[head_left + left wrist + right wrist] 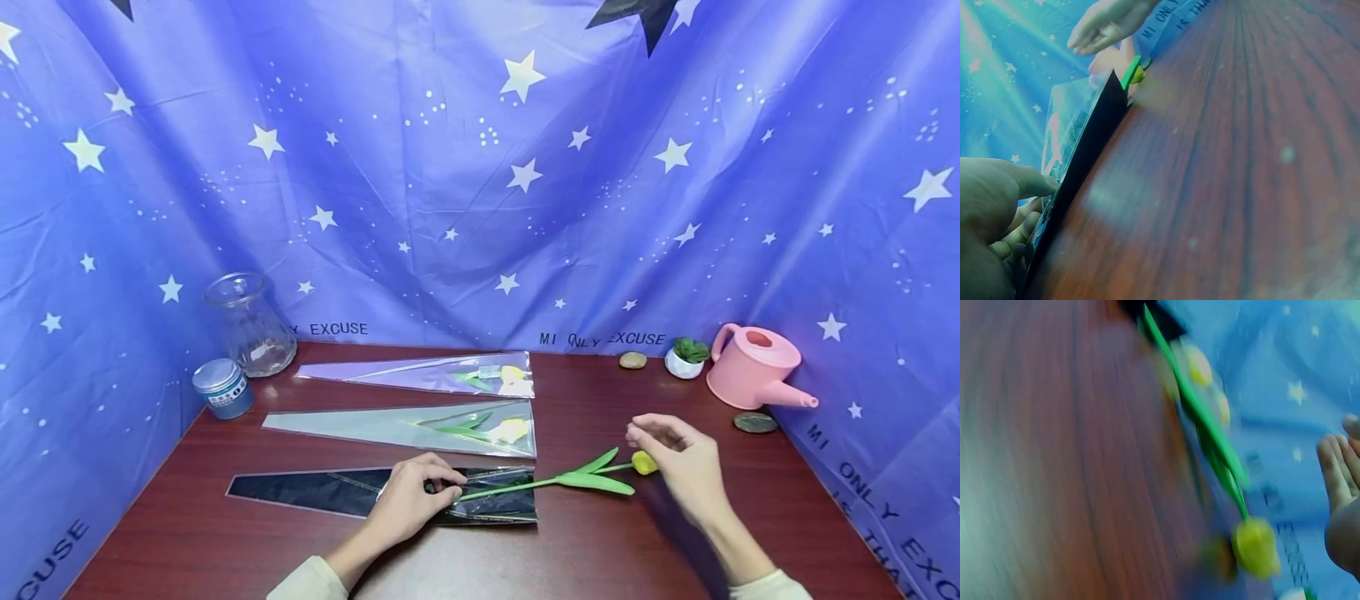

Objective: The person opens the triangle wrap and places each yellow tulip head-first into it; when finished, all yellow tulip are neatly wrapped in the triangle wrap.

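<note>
A yellow artificial tulip (596,482) with green leaves lies across the table, its bloom to the right. Its stem runs over the open end of a black flower sleeve (315,492) toward the fingertips of my left hand (416,496). That hand pinches the sleeve's clear film (1063,147) near the stem. My right hand (686,467) hovers beside the yellow bloom (1257,547) with relaxed fingers, holding nothing; the right wrist view has it apart from the flower. Farther back lie a grey sleeve (330,425) and a purple sleeve (375,372), each with a yellow tulip inside.
A glass vase (258,333) and a blue jar (223,389) stand at the back left. Toward the back right are a pink watering can (750,371), a small potted succulent (686,358), a light stone (633,360) and a dark stone (754,422). A starry blue cloth (450,167) surrounds the table.
</note>
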The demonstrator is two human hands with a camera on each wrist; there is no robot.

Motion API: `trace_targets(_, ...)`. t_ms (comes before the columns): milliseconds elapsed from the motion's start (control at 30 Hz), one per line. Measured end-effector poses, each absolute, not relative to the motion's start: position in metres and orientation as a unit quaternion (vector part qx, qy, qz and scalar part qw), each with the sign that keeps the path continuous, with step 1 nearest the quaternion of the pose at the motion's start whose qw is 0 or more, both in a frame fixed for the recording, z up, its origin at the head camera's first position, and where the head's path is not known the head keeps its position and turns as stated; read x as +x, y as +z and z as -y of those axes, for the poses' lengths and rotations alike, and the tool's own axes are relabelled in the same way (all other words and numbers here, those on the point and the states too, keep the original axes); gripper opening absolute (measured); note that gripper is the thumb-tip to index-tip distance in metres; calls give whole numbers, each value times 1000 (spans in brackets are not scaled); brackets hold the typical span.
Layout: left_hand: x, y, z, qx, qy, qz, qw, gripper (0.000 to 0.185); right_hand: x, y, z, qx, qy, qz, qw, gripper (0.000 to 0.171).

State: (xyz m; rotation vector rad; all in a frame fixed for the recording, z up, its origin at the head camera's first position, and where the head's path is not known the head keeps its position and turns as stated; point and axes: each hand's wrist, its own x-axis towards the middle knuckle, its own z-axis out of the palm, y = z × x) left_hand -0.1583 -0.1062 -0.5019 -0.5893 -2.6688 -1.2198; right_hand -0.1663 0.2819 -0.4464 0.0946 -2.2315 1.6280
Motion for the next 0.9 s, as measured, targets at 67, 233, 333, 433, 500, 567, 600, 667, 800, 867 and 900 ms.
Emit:
trace_targets(67,-159,-501,106,-193,-406,890,71,16,-170,-448,-300,64,539,821,174,21)
trace_targets(233,-160,-502,107,-194,-409,889,64,17,-179,-456,-328,111,470,866,130,16)
trace_targets(333,-161,-503,107,-205,-416,883,65,16,-183,-463,-335,131,445,880,102,14)
trace_targets(433,-161,-504,107,-213,-425,878,65,16,-186,-469,-339,154,438,882,77,15)
trace_targets(500,-162,-504,107,-215,-427,876,66,16,-189,-474,-340,170,442,879,61,16)
trace_targets(567,-162,-504,107,-215,-428,875,66,16,-191,-478,-340,187,447,874,49,16)
trace_targets(600,-161,-504,106,-215,-428,875,67,16,-192,-479,-340,193,446,873,44,16)
trace_targets(667,-162,-504,106,-214,-428,876,68,16,-193,-482,-339,204,444,872,36,17)
trace_targets(800,-162,-504,107,-213,-430,875,68,17,-196,-487,-338,217,426,878,33,18)
trace_targets(867,-162,-504,107,-213,-431,874,66,17,-196,-488,-337,225,417,880,39,18)
trace_targets(900,-162,-504,107,-213,-432,874,66,17,-197,-489,-336,230,411,881,46,17)
